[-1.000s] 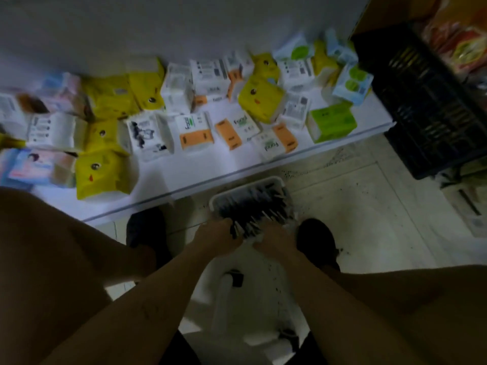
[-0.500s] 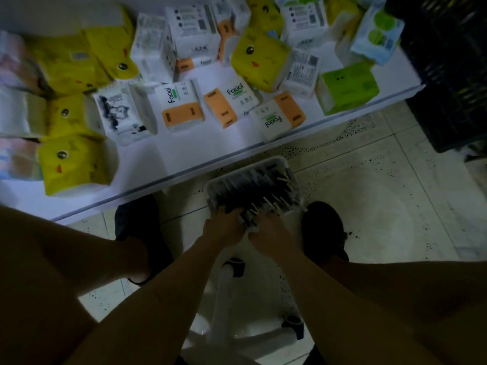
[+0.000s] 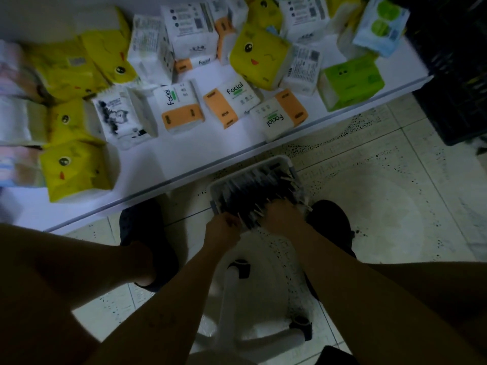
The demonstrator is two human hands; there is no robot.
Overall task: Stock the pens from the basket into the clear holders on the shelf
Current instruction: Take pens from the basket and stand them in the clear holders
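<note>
I see the white plastic basket [image 3: 253,169] on the pale tiled floor [image 3: 382,180], full of dark pens with pale ends [image 3: 250,193]. The left hand [image 3: 222,231] sits at the basket's near left corner with its fingers curled. It is too dim for me to tell whether it holds any pens. The right hand [image 3: 282,218] lies over the pens at the basket's near right side, its fingers buried among them, so I cannot tell its grip. Just beyond the basket runs the low white shelf board [image 3: 131,185], strewn with yellow, white and orange tissue packs [image 3: 181,109]. Black shoes [image 3: 142,222] flank the basket.
</note>
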